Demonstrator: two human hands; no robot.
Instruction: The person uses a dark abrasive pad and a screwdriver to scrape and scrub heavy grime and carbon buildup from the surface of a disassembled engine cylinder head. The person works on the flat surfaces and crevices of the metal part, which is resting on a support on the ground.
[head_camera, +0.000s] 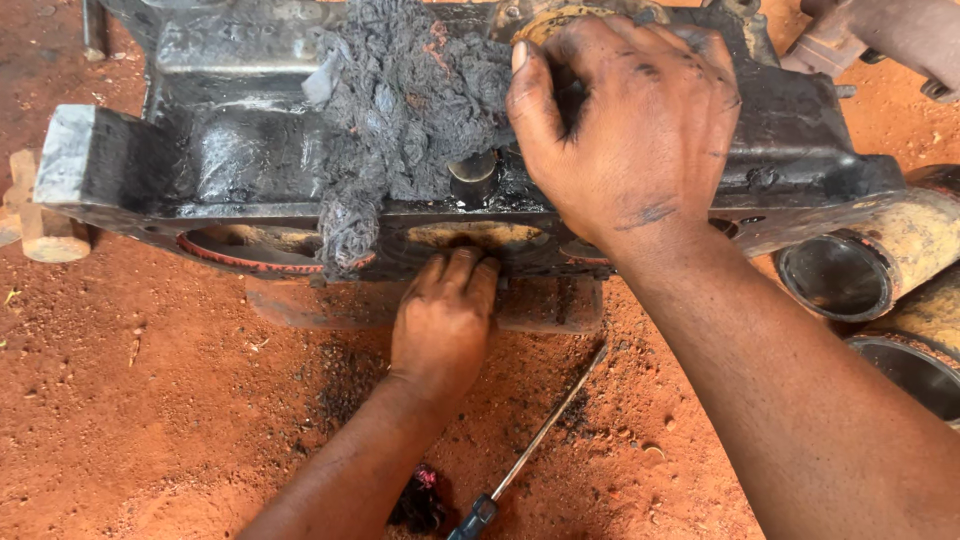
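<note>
Left hand fingers under engine block edge; right hand on top.

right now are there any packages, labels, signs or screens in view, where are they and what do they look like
None in view: only a greasy dark engine block on red dirt, a grey oily rag draped over it, and a screwdriver on the ground.

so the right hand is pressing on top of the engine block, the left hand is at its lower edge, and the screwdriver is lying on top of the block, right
Not quite. In the head view the screwdriver lies on the red dirt ground, below the engine block, not on top of it. The rest holds: the right hand presses on top and the left hand is at its lower edge.
</note>
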